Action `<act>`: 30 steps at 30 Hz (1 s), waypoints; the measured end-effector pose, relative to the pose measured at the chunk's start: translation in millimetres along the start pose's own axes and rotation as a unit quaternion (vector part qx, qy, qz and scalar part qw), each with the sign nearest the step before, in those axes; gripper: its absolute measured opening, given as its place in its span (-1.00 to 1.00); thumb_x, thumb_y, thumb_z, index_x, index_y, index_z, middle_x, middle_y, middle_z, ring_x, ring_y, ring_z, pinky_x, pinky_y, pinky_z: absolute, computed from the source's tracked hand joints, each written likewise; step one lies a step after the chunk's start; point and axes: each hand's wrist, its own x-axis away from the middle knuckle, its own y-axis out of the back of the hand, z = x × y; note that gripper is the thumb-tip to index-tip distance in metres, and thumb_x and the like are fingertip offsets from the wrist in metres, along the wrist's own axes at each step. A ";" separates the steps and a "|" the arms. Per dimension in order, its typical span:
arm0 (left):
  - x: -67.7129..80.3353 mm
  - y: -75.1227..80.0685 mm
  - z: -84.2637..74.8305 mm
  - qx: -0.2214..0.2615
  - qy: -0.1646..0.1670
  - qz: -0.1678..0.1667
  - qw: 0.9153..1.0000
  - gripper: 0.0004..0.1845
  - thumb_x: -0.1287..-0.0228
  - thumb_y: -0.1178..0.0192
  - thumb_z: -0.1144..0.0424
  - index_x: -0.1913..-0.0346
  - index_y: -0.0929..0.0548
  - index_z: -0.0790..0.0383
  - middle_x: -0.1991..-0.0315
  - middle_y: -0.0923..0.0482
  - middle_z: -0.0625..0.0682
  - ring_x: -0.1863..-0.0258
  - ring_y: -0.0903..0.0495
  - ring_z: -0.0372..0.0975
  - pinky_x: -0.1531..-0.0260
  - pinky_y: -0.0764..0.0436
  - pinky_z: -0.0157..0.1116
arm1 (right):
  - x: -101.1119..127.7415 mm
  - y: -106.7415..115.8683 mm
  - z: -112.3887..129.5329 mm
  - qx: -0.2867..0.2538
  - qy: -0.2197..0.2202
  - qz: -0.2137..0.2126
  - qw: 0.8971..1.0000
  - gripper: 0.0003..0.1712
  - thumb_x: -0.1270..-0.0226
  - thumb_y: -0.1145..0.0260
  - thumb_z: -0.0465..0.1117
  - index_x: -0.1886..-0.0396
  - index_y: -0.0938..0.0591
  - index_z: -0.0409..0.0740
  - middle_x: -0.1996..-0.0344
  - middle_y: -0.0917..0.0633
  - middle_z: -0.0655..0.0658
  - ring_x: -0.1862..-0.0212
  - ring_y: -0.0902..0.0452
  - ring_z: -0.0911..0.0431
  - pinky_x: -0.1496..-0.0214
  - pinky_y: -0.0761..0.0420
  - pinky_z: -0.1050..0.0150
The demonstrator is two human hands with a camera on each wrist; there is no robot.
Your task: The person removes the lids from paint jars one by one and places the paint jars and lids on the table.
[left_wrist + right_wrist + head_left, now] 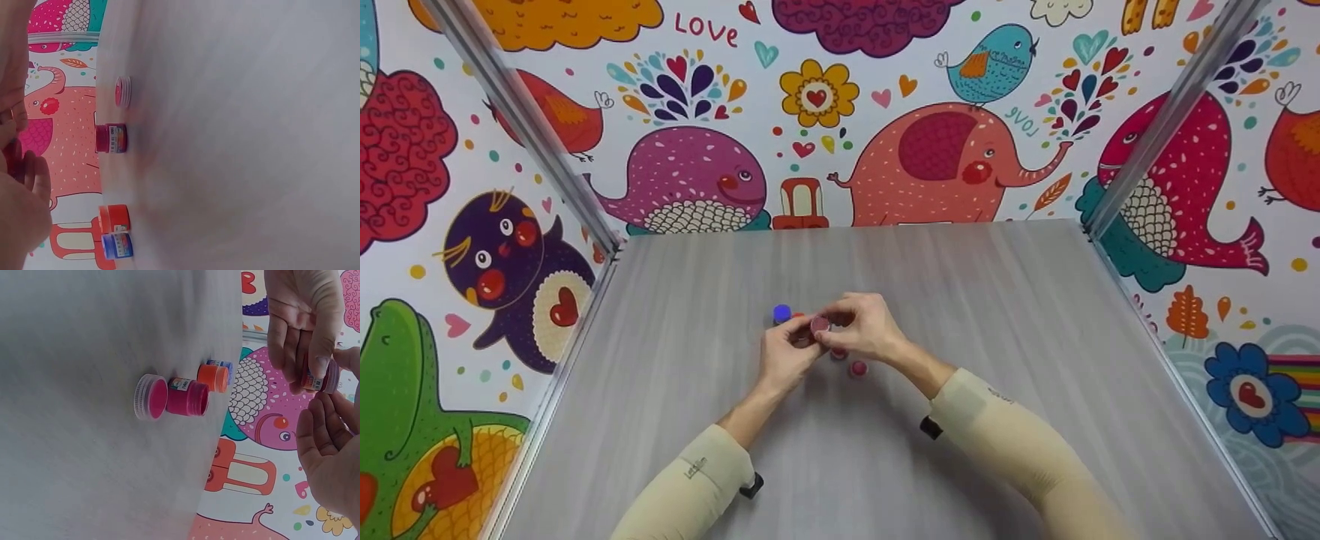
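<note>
- Sleeves, beige and smooth-knit, cover both forearms nearest the head cam; each has a small black clip near the cuff.
- Left hand (785,352) w/ fingers curled round a small round paint pot (818,325): red/pink contents, printed label band, clear plastic cap; held up off the table.
- Right hand (864,330) meets it from the other side, fingertips (316,417) curled and pinching at the capped end of the same pot. Right wrist cam shows the pot (318,378) squeezed between both sets of fingers, well above the table (1005,337).
- Table: grey, faint wood-grain streaks, matte, w/ metal rails at the edges.
- On the table just below/near the hands: an open magenta pot (187,397), cylindrical, threaded neck, no cap, small label.
- Touching or just beside it, a loose lid (150,396): clear ribbed plastic, pink inside, standing on its rim in the wrist views.
- Behind those, an orange pot (213,377), and a blue pot (781,313) just beside it w/ a round blue top; both near the left hand's far side.
- Backdrop walls (945,150): glossy cartoon print, whale, elephant, birds, hearts.
</note>
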 end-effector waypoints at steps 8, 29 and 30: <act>0.4 -4.6 -1.0 -0.006 -0.001 -0.002 1.000 -0.64 -0.27 -0.59 0.45 -0.12 -0.87 0.39 0.02 -0.89 0.32 0.02 -0.91 0.03 0.00 -0.85 -0.30 | 2.6 6.1 -0.1 0.013 0.024 -0.002 1.000 -0.72 -0.39 -0.66 -0.11 0.03 -0.93 -0.15 0.25 -0.86 -0.18 0.20 -0.79 -0.20 0.12 -0.71 0.39; 2.0 -1.2 2.9 0.011 -0.009 0.047 0.999 -0.68 -0.22 -0.63 0.48 -0.03 -0.87 0.44 0.09 -0.88 0.36 0.18 -0.84 -0.37 0.11 -0.81 -0.45 | 5.4 20.5 -2.3 0.078 0.101 0.097 0.987 -0.64 -0.54 -0.56 -0.10 -0.18 -0.84 -0.20 0.13 -0.80 -0.19 0.19 -0.63 0.06 0.10 -0.72 0.26; 2.1 -0.7 2.6 0.011 -0.009 0.049 0.999 -0.68 -0.22 -0.63 0.48 -0.03 -0.87 0.44 0.09 -0.88 0.35 0.18 -0.84 -0.37 0.10 -0.82 -0.45 | 5.4 21.1 -2.0 0.077 0.104 0.100 0.986 -0.64 -0.55 -0.56 -0.10 -0.19 -0.84 -0.19 0.12 -0.79 -0.19 0.19 -0.63 0.06 0.09 -0.72 0.27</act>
